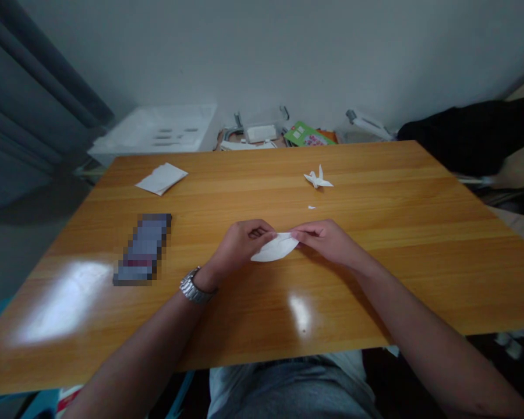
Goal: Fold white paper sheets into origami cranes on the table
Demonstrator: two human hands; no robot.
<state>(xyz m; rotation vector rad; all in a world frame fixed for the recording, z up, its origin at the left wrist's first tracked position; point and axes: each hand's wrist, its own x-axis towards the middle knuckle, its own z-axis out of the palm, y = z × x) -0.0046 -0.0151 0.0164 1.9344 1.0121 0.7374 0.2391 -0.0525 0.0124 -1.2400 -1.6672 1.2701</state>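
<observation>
Over the table [244,320], left hand [241,243] and right hand [325,237] pinch the white paper [275,249] by its far edge, suitable because it seems light, easily creased.

One left hand [247,240] and one right hand [326,237] — two in all — are in view, along with two forearms [146,334] and one wristwatch [194,286]. Four things are of paper: one held sheet [275,249], one folded bird [318,180], one tiny scrap [311,207] and one pile [162,178], whose layers are too small to number. There is one wooden table [240,195], one pixelated device [144,247], one white tray [117,137], one green booklet [304,134] and one dark cloth [467,137].
</observation>
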